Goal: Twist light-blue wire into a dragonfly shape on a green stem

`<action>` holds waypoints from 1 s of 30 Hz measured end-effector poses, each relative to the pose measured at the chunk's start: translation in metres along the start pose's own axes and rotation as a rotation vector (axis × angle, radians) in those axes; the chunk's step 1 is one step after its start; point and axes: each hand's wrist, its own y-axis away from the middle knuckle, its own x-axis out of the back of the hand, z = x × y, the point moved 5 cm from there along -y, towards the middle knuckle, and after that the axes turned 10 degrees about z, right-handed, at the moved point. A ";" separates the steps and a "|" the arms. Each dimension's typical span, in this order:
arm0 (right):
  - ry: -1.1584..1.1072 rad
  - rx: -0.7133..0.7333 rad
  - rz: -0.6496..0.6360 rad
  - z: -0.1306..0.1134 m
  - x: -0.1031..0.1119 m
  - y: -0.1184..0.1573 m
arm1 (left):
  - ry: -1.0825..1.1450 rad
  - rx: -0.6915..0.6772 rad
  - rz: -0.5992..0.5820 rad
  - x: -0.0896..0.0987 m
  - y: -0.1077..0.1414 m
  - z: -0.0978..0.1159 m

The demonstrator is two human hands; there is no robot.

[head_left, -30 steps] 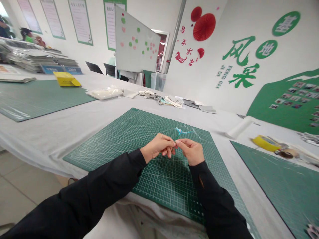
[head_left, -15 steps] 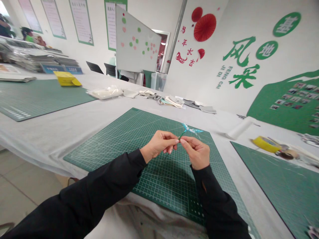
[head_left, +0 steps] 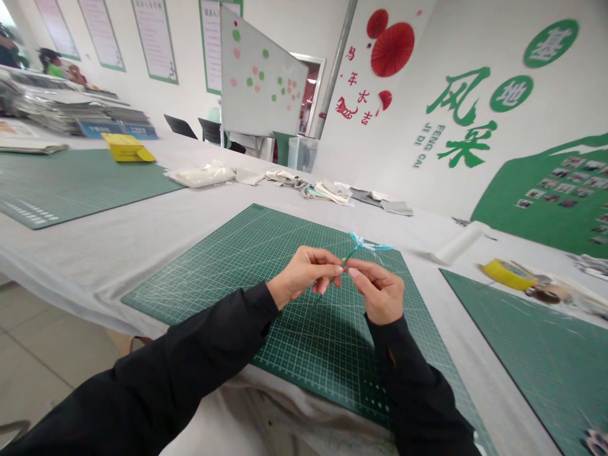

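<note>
A small artificial flower (head_left: pixel 361 243) with light blue, partly see-through petals and white bits at its centre stands tilted above the far edge of a green cutting mat (head_left: pixel 266 240). Its thin green stem runs down between my fingertips. My left hand (head_left: pixel 308 271) is closed, thumb and index finger pinching the stem. Close beside it, my right hand (head_left: pixel 381 292) is closed too, its thumb and index finger pinched at the same stem. The lower end of the stem is hidden by the fingers. Both hands hover over the mat.
More cutting mats lie left (head_left: pixel 85 183) and right (head_left: pixel 536 342). A yellow packet (head_left: pixel 127 148), a plastic bag (head_left: pixel 202 175) and cloth pieces (head_left: pixel 327 192) lie farther back. At right are a white roll (head_left: pixel 460 242) and a yellow tape roll (head_left: pixel 509 274). A person (head_left: pixel 54 63) is far left.
The flower has turned slightly, its blue petals now looking flatter and narrower. My right hand has shifted a little to the right, and more of the green stem shows.
</note>
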 end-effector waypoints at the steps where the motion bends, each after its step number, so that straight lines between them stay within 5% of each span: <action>1: 0.041 0.033 0.013 -0.003 0.000 0.001 | -0.001 0.004 0.004 0.001 0.000 0.000; 8: 0.357 0.395 0.044 -0.027 0.000 0.005 | 0.002 0.001 0.057 0.003 -0.002 0.000; 12: 0.550 0.721 0.054 -0.034 0.003 0.005 | 0.009 -0.029 0.204 0.012 -0.006 0.004; 19: 0.596 0.800 0.062 -0.031 0.006 0.005 | -0.020 -0.043 0.320 0.021 -0.009 0.006; 23: 0.558 0.607 0.027 -0.020 0.004 0.000 | 0.043 -0.063 0.287 0.024 -0.011 0.006; 27: 0.332 0.109 -0.039 0.021 0.013 -0.016 | 0.079 -0.041 0.211 0.021 -0.011 0.007; 30: 0.045 -0.300 0.077 0.051 0.034 -0.028 | 0.051 -0.011 0.194 0.017 -0.008 0.008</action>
